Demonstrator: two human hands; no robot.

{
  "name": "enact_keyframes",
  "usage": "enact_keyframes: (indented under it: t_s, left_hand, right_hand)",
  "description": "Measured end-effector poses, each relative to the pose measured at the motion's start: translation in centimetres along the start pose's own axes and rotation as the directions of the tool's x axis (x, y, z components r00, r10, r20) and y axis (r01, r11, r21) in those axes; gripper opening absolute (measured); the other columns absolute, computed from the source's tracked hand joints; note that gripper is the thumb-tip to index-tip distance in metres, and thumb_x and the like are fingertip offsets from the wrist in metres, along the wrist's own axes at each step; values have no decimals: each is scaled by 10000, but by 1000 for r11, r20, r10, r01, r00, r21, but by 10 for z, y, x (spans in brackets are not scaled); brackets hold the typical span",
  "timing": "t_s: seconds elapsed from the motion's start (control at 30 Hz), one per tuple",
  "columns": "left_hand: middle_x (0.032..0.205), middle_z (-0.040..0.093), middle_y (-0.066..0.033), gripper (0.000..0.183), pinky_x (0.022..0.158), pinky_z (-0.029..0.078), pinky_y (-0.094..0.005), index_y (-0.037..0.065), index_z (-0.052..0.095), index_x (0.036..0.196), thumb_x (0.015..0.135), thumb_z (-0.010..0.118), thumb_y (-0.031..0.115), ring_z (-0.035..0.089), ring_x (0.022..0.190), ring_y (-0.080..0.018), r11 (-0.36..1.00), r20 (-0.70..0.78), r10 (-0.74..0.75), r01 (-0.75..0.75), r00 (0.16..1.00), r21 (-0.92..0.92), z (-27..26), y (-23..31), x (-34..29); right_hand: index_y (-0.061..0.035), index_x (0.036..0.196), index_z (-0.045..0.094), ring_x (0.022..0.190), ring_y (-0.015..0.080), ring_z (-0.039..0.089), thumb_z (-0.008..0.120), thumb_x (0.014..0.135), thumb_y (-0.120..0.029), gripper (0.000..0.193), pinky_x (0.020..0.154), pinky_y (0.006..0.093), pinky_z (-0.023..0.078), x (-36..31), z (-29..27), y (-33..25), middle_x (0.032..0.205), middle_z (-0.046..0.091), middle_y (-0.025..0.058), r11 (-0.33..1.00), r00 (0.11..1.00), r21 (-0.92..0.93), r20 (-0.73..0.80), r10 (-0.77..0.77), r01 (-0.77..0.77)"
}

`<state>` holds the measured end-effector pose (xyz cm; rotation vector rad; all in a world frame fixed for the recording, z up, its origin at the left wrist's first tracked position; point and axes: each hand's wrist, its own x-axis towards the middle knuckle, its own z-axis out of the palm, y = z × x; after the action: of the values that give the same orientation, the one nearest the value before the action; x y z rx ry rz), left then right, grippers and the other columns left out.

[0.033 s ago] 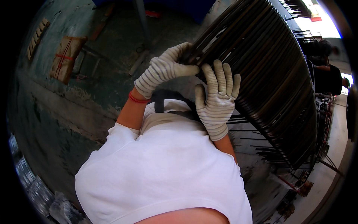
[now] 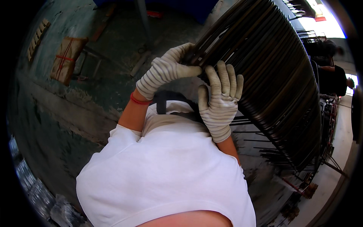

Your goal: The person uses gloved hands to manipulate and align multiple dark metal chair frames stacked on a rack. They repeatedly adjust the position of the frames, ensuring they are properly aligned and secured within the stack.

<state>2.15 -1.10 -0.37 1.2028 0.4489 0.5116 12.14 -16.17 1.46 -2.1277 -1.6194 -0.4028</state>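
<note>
- Gloved left hand meets the left end of dark rods; whether its fingers grasp cannot be told.
- Gloved right hand extends released fingers near the rods.

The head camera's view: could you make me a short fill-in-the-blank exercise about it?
1. The gloves on the left hand and right hand have a ____ pattern.
2. The bracelet is coloured ____.
3. The person's shirt is coloured ____.
4. The dark rods fill much of the picture's ____ side.

Missing words: striped; red; white; right.
</note>
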Motion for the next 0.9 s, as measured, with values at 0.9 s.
enact_keyframes:
  t_s: [0.9]
  left_hand:
    - [1053,646,-26,404,822,506,-221,55,651,1122,756,795,148,610,903,-102,895,26,-164,138,986,423,9,18,6]
  right_hand:
    - [-111,1216,598,1252,284,465,630,771,-129,446,1094,452,318,-3,-1,9,1333,513,89,997,996,70,-92,-16,23]
